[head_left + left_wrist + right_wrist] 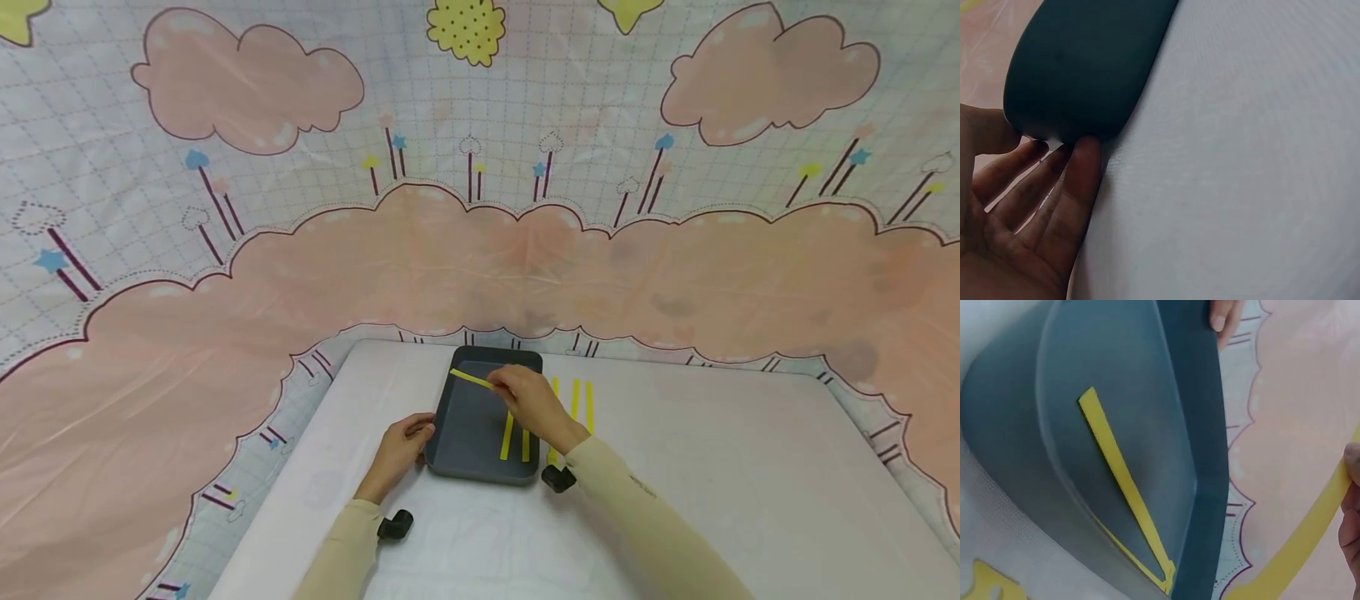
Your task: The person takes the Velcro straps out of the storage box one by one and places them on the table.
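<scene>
My right hand (525,400) pinches one end of a flat yellow strip (471,378) over the far part of a dark grey rectangular tray (467,450). In the right wrist view the held strip (1310,534) slants down from the fingertips. Two more yellow strips (507,437) lie inside the tray along its right side; their lower ends meet in the right wrist view. At the tray's left wall, my left hand (401,450) rests its fingertips against the outside. The left wrist view shows those fingers (1054,231) fairly straight, with the thumb near the rim.
Several yellow strips (589,408) lie on the white table (712,467) just right of the tray, partly behind the right hand. One piece (994,582) shows a notched end. A patterned cloth (525,267) hangs behind the table.
</scene>
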`<state>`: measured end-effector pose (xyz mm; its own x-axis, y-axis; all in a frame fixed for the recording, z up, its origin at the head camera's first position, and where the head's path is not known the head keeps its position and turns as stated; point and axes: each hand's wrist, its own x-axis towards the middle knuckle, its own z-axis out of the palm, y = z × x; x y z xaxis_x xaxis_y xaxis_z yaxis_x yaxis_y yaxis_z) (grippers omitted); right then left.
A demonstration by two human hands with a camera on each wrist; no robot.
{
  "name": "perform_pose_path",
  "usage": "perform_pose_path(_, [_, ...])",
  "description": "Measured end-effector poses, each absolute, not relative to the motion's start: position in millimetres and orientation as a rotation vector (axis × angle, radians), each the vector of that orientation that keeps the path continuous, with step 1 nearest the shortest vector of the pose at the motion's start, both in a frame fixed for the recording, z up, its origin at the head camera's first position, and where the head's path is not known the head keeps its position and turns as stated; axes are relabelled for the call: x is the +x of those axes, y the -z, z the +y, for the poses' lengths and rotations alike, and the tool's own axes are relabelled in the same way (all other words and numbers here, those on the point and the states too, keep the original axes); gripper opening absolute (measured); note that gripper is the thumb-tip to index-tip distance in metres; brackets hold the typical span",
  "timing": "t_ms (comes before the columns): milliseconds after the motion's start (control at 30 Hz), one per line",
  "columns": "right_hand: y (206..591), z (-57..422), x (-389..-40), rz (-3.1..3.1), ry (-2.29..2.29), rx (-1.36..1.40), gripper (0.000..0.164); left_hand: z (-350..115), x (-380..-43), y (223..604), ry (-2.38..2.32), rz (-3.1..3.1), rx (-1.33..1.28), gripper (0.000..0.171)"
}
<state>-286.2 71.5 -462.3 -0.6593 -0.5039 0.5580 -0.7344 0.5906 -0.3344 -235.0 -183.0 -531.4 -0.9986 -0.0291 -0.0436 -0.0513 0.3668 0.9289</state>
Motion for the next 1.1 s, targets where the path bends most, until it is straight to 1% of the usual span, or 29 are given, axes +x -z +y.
perform_pose_path(200, [462.0, 73.9, -281.7, -2.396, -0.870, 0.896, 0.009, -183.8, -235.9, 532.9, -1.762, 2.580, -0.074, 0.032])
perform_pose_path(533, [460.3, 76.7, -273.2, -2.410, -1.336, 0.683, 0.007, -183.9, -234.3, 532.4, -1.782, 2.565, -0.067, 0.032])
perform_pose_path(767, [457.1, 80.0, -266.1, -2.423, -1.533, 0.517, 0.009, -183.3, -233.6, 532.8, -1.764, 2.589, -0.051, 0.033])
perform_pose_path(1100, [465.9, 90.4, -261.6, -2.387, -1.846, 0.344, 0.014, -177.2, -225.8, 516.3, -1.778, 2.570, -0.042, 0.035])
